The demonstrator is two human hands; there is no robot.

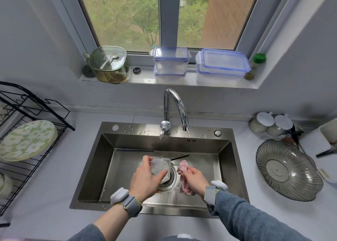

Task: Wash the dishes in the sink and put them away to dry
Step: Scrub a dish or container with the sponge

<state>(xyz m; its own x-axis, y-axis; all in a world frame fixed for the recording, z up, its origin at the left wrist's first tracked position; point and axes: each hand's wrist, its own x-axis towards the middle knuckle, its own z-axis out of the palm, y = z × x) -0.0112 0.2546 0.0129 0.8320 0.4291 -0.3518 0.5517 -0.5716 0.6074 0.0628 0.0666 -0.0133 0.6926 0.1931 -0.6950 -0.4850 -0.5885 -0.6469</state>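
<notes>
Over the drain of the steel sink [94,169], my left hand [145,180] grips a clear glass cup [160,167], fingers and thumb curled round its side. Just to its right, my right hand [195,180] holds a pink dishcloth [183,167], which hangs down past the wrist. Cloth and cup are a short way apart. Dark chopsticks [180,157] lie on the sink floor behind the cup, and another dark stick [135,150] lies along the back wall. No water runs from the faucet [177,106].
A black wire drying rack [32,113] at the left holds a green flowered plate [27,140]. A ribbed glass dish [286,169] lies on the right counter, jars [271,125] behind it. Plastic containers [221,64] and a green lidded pot [107,64] line the windowsill.
</notes>
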